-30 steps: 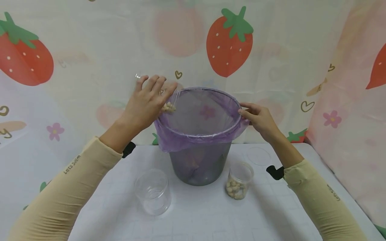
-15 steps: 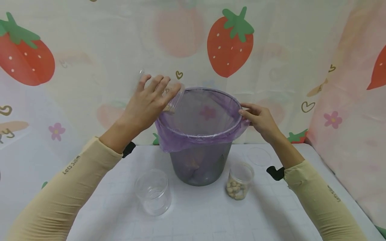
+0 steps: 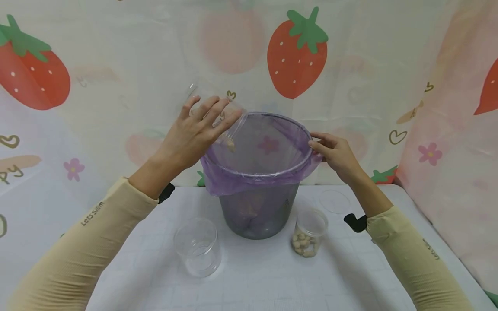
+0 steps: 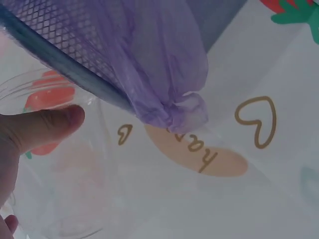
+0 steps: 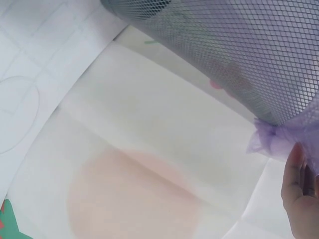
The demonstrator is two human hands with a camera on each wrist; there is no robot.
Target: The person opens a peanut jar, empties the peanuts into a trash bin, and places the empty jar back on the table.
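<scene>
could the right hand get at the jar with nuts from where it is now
Probably yes. The right hand only pinches the bin's rim, and the jar stands open on the table just below it, beside the bin, with nothing between them. It would have to let go of the rim first.

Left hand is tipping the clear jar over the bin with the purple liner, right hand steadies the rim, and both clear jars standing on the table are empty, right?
Not quite. In the head view only the clear plastic jar on the left is empty; the smaller clear jar on the right holds pale nuts. The rest stands: left hand tips a clear jar over the purple-lined mesh bin, right hand on its rim.
</scene>
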